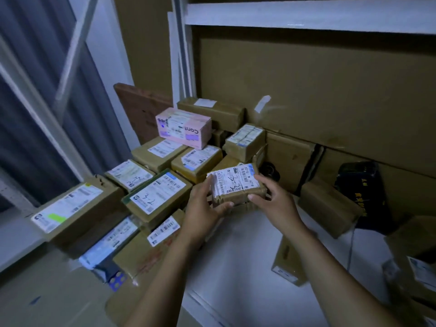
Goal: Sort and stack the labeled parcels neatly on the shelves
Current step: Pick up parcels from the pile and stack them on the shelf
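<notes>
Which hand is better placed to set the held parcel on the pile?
Left, probably: the left hand grips the parcel on the side next to the pile; the right hand, on the far side, would have to cross.

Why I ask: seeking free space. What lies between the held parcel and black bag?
Head view: the right hand gripping the parcel, then a plain brown box.

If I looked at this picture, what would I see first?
In the middle, the left hand and right hand grip a small brown parcel with a white label. Further back, a pink box sits on top of the stacked brown parcels at the left, and a black bag sits at the right.
</notes>
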